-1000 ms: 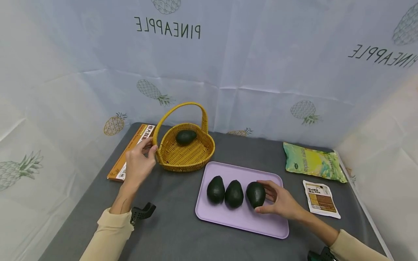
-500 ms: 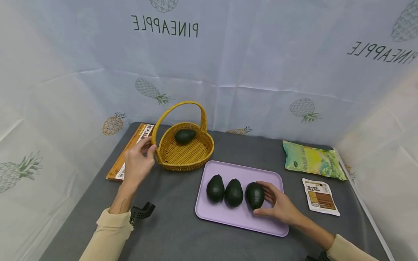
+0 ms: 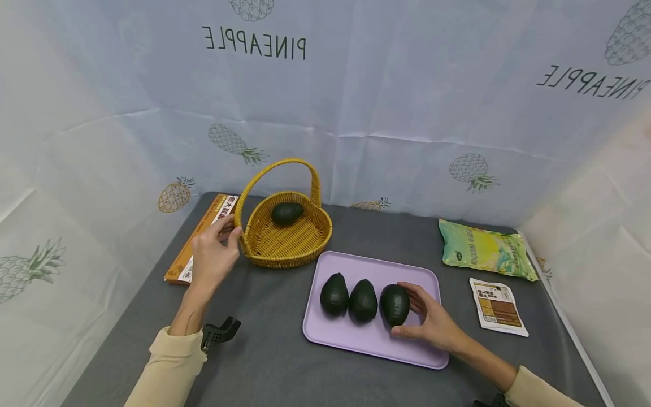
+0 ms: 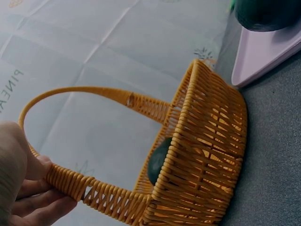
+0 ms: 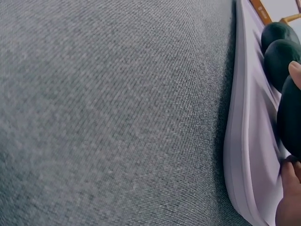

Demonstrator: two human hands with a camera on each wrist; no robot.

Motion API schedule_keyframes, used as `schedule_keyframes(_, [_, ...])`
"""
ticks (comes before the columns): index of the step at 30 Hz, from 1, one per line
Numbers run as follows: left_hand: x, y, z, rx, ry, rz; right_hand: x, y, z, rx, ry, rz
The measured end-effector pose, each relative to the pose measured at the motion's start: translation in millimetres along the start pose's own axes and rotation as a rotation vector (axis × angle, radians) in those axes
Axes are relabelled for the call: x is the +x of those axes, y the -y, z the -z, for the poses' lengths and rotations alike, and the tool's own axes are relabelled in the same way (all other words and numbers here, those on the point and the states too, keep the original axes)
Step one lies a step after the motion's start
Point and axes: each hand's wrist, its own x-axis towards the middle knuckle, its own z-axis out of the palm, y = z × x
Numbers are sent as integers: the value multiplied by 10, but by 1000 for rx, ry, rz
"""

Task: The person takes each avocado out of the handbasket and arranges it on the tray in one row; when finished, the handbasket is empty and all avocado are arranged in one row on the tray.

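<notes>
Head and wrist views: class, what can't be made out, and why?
Head: part of the box, behind the left grip.
Head: fine print on the sachet, too small.
Left wrist: part of one avocado, behind the basket.
Right wrist: held avocado, right grip, cut off by right edge.

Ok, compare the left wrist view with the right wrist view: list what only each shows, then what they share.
Only the left wrist view: the left hand holding the handle of the woven basket, the avocado inside, and the backdrop lettering.
Only the right wrist view: the right hand, fingers and thumb around the nearest avocado; part of an orange box; and a row of three avocados.
Both: the lilac tray, grey tablecloth, and at least one tray avocado. A yellow piece in the right view may be the basket.
</notes>
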Motion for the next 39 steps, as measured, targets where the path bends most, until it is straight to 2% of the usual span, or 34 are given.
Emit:
schedule_keyframes(9, [-2, -10, 6, 16, 6, 12, 8, -18, 4, -27, -8, 9])
schedule_keyframes(20, [0, -10, 9, 22, 9, 14, 8, -19, -1, -2, -2, 33])
schedule_keyframes(26, [-2, -6, 10, 19, 11, 15, 4, -14, -5, -47, -16, 22])
schedule_keyframes(39, [1, -29, 17, 16, 9, 10, 12, -3, -13, -140, -16, 60])
